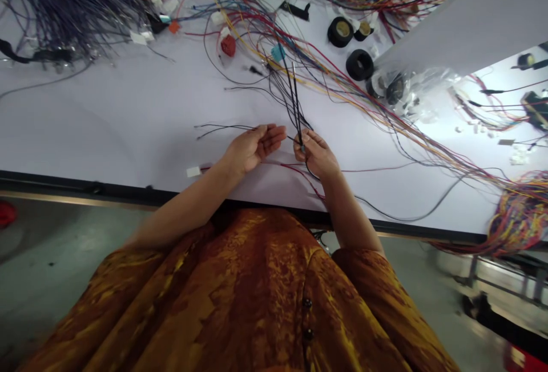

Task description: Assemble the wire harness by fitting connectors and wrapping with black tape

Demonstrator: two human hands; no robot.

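Note:
Near the table's front edge, my right hand (315, 152) is closed around several black wires (295, 104). Two straight dark lengths stick up from its fingers toward the back, one with a pale metallic tip. A small bluish part shows at the fingertips. My left hand (259, 146) is just to the left, palm turned up, fingers mostly stretched and held side by side. Two thin dark wires (222, 126) reach left from behind its thumb; whether the hand touches them is hidden. Red wires (295, 168) lie below both hands, leading to a white connector (193, 172).
A long bundle of coloured wires (342, 81) crosses the table, with a red connector (228, 45) and a light-blue connector (278, 52) beside it. Black tape rolls (359, 65) and a clear plastic bag (417, 92) are at right. Dark purple wires (77, 1) pile up at the back left.

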